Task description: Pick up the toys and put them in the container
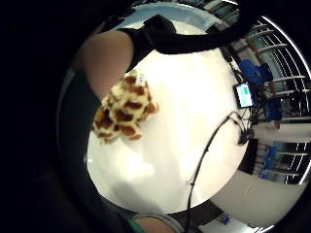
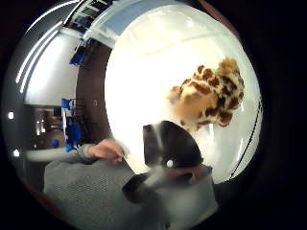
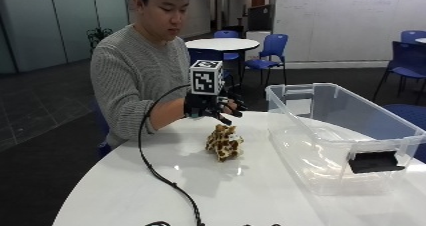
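Gloved right hand (image 3: pixel 212 107) raised, fingers relaxed, empty, poised for grasp; giraffe toy (image 3: pixel 224 143) just below; clear container (image 3: pixel 346 117) alongside, ready.

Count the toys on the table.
1. A spotted giraffe plush lies on the white table, beside the clear plastic container and below the gloved right hand. No others show.

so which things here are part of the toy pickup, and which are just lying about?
Part of the job:
- giraffe plush toy, lying on the table
- clear plastic container, no toy in it
- gloved right hand, above the toy, holding nothing

Just around:
- white round table
- blue chairs behind
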A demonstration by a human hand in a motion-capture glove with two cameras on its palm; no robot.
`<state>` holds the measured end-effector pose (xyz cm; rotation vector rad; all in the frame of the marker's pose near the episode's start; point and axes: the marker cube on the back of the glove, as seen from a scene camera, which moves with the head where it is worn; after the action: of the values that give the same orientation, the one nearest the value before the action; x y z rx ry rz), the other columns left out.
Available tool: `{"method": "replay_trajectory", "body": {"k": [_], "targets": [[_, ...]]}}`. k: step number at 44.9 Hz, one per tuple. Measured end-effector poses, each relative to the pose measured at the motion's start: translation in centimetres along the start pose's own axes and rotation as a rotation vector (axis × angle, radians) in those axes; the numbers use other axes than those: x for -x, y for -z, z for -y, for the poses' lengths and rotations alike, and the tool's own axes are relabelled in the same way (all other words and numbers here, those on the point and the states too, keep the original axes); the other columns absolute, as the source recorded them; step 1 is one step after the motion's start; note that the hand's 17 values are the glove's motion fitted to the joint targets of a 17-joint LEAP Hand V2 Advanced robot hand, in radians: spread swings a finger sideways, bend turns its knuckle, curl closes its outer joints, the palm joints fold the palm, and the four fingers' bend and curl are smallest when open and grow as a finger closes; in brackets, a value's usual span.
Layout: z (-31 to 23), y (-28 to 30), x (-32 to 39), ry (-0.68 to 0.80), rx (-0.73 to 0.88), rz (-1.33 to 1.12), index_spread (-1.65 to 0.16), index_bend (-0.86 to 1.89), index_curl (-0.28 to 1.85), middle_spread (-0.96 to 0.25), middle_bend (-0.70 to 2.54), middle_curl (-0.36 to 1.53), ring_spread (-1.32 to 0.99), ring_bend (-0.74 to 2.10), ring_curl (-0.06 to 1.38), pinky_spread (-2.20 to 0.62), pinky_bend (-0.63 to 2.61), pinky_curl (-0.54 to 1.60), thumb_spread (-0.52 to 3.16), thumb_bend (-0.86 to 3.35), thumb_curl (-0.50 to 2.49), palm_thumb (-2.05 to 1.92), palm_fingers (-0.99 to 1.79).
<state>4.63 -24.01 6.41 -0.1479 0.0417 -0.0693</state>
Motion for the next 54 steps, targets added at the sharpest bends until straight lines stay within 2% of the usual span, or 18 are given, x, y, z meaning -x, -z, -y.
{"method": "replay_trajectory", "body": {"k": [11, 16, 20, 24, 31, 37, 42, 50, 54], "targets": [[1.4, -4.8, -1.2, -0.052, 0.154, -0.039, -0.37, 0.18, 0.27, -0.15, 0.17, 0.26, -0.09, 0.33, 0.22, 0.05, 0.91, 0.34, 1.34, -0.01, 0.25, 0.05, -0.04], [1.2, -7.6, -0.9, -0.058, 0.218, -0.129, -0.39, 0.23, 0.29, -0.16, 0.16, 0.26, -0.09, 0.31, 0.22, 0.04, 0.95, 0.34, 1.3, -0.01, 0.27, 0.07, 0.03], [0.8, -9.2, -0.3, -0.066, 0.21, -0.168, -0.41, 0.25, 0.31, -0.18, 0.21, 0.27, -0.09, 0.26, 0.2, 0.02, 1.04, 0.36, 1.28, 0.0, 0.28, 0.11, 0.16], [0.6, -9.6, 0.2, -0.056, 0.19, -0.141, -0.4, 0.22, 0.31, -0.19, 0.35, 0.32, -0.12, 0.28, 0.2, -0.03, 0.98, 0.34, 1.29, 0.01, 0.31, 0.16, 0.31], [0.8, -9.8, 0.4, -0.029, 0.133, -0.118, -0.39, 0.15, 0.32, -0.23, 0.53, 0.4, -0.26, 0.49, 0.27, -0.17, 0.88, 0.31, 1.34, 0.08, 0.37, 0.31, 0.57], [0.7, -9.4, 0.6, -0.009, 0.108, -0.11, -0.38, 0.15, 0.33, -0.25, 0.51, 0.43, -0.36, 0.65, 0.34, -0.27, 0.93, 0.34, 1.32, 0.13, 0.44, 0.44, 0.63], [1.2, -5.2, 0.7, -0.021, 0.065, -0.069, -0.38, 0.17, 0.34, -0.27, 0.47, 0.44, -0.41, 0.74, 0.38, -0.32, 0.98, 0.36, 1.26, 0.15, 0.5, 0.51, 0.68], [3.0, 9.3, -0.8, -0.048, -0.159, -0.071, -0.39, 0.18, 0.38, -0.29, 0.44, 0.47, -0.45, 0.8, 0.43, -0.38, 1.02, 0.39, 1.18, 0.12, 0.56, 0.53, 0.67], [3.2, 14.4, 0.4, -0.019, -0.248, -0.078, -0.4, 0.18, 0.4, -0.3, 0.44, 0.49, -0.46, 0.81, 0.44, -0.39, 1.03, 0.39, 1.15, 0.11, 0.59, 0.53, 0.67]]}}
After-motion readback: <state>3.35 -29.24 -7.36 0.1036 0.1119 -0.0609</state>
